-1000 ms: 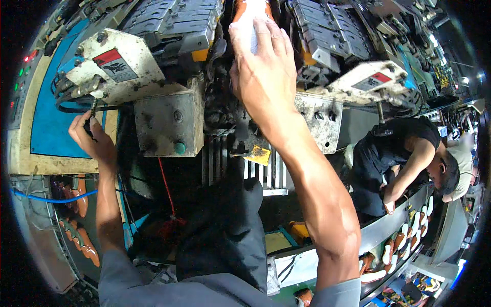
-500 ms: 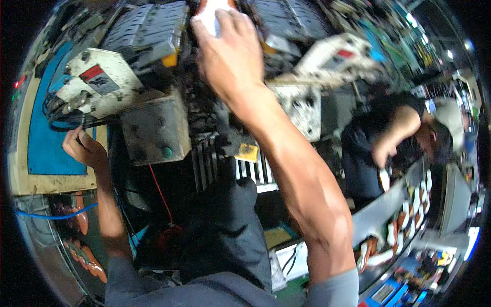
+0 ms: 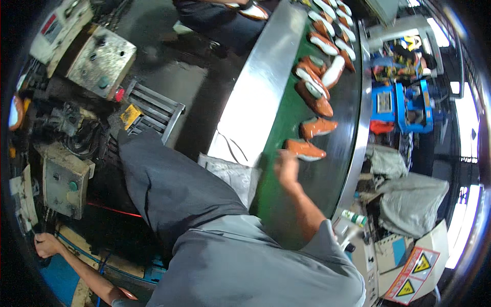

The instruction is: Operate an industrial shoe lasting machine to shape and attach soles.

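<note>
We are looking down at the right hand [image 3: 287, 166] reaching out over the green conveyor belt [image 3: 271, 199], and it is hovering just beside the nearest orange shoe [image 3: 305, 149]. That shoe is lying on the belt with its long axis running roughly across the belt, tipping slightly down to the right; which end is the toe we are not managing to make out. The hand is blurred, so we cannot tell whether the fingers are spread or curled, nor whether they are touching the shoe or stopping just short of it. A second orange shoe [image 3: 318, 126] is sitting just beyond, lying much the same way, and further orange shoes [image 3: 314, 92] are trailing away up the belt, shrinking into the bend of the lens.

Over at the lower left, the left hand [image 3: 47, 244] is sitting low beside the dark machine, fingers looking curled, though we are not seeing around what; it is small and shadowed near the rim. A grey control box [image 3: 64, 180] is standing above it. Our own grey shirt [image 3: 245, 266] and dark trouser leg [image 3: 169, 184] are covering the middle of the view, hiding the near end of the belt. A steel rail [image 3: 261, 87] is edging the belt on its left.
</note>
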A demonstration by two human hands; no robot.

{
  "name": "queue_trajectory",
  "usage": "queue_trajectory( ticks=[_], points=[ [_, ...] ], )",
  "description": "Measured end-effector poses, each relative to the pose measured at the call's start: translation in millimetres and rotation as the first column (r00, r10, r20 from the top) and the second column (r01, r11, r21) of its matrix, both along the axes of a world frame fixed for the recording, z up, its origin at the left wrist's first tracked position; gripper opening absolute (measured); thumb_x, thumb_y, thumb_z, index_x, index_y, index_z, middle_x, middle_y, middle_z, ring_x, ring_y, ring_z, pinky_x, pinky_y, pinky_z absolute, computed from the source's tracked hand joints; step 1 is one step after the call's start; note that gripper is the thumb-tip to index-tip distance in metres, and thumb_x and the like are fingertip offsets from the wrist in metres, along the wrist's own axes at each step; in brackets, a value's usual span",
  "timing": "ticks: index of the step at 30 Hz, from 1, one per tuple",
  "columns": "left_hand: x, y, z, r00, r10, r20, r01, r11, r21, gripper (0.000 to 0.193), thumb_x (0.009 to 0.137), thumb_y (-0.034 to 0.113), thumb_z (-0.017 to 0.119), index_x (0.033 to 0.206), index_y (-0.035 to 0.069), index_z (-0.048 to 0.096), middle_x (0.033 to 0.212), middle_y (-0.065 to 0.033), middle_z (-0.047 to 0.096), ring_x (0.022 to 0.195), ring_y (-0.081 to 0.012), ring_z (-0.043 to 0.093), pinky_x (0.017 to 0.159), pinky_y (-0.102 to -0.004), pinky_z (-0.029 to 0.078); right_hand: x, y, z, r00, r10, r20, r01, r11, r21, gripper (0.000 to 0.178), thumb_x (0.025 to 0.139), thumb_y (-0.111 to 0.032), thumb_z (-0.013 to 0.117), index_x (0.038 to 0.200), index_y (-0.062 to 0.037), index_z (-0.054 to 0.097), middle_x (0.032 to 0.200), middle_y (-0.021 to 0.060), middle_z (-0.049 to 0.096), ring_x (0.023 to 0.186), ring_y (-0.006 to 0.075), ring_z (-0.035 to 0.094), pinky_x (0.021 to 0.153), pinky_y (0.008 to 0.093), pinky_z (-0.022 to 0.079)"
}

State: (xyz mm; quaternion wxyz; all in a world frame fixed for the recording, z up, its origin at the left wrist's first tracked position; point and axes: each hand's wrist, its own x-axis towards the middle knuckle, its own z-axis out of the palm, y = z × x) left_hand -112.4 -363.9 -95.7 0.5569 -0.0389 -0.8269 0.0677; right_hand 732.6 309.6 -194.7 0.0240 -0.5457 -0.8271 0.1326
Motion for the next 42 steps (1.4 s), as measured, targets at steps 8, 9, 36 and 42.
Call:
queue_trajectory(
  ticks=[8, 9, 36, 42],
  points=[
    [9, 23, 74, 0.977, 0.039, 0.211, 0.058, 0.898, -0.436, 0.077, 0.111, 0.067, 0.054, 0.152, 0.003, 0.064, 0.127, -0.0242, 0.076, 0.108, -0.0418, 0.073, 0.093, -0.0584, 0.060, 265, 61, -27, 0.902, -0.246, 0.356, 0.245, 0.968, 0.048, 0.111, 0.084, -0.027, 0.092, 0.172, -0.0061, 0.029, 0.175, 0.0307, 0.031, 0.161, 0.0485, 0.034, 0.129, 0.0557, 0.037],
    [25, 35, 62, 0.968, -0.207, 0.142, 0.240, 0.927, -0.288, 0.079, 0.112, 0.065, 0.055, 0.159, 0.002, 0.056, 0.121, -0.0267, 0.078, 0.107, -0.0444, 0.075, 0.089, -0.0598, 0.060, 261, 77, -31, 0.908, -0.169, 0.383, 0.150, 0.986, 0.078, 0.110, 0.083, -0.035, 0.092, 0.171, -0.0057, 0.032, 0.171, 0.0315, 0.038, 0.157, 0.0493, 0.039, 0.127, 0.0555, 0.040],
    [417, 483, 50, -0.103, -0.960, 0.261, 0.805, 0.074, 0.589, 0.028, 0.100, 0.003, 0.073, 0.127, -0.005, 0.071, 0.119, -0.0224, 0.074, 0.093, -0.0384, 0.079, 0.075, -0.0416, 0.067, -223, -65, 97, 0.647, 0.038, -0.761, -0.668, 0.509, -0.543, 0.116, 0.086, -0.033, 0.096, 0.169, 0.0069, 0.026, 0.158, 0.0261, 0.055, 0.146, 0.0317, 0.056, 0.123, 0.0436, 0.045],
    [389, 376, 83, 0.116, -0.900, 0.421, 0.892, 0.281, 0.355, 0.046, 0.089, -0.003, 0.076, 0.133, -0.012, 0.066, 0.129, -0.0291, 0.071, 0.107, -0.0414, 0.078, 0.086, -0.0431, 0.067, -304, -89, 113, 0.536, 0.433, -0.725, -0.821, 0.466, -0.330, 0.120, 0.082, -0.024, 0.098, 0.171, 0.0042, 0.024, 0.156, 0.0265, 0.058, 0.146, 0.0349, 0.059, 0.124, 0.0432, 0.045]
  ],
)
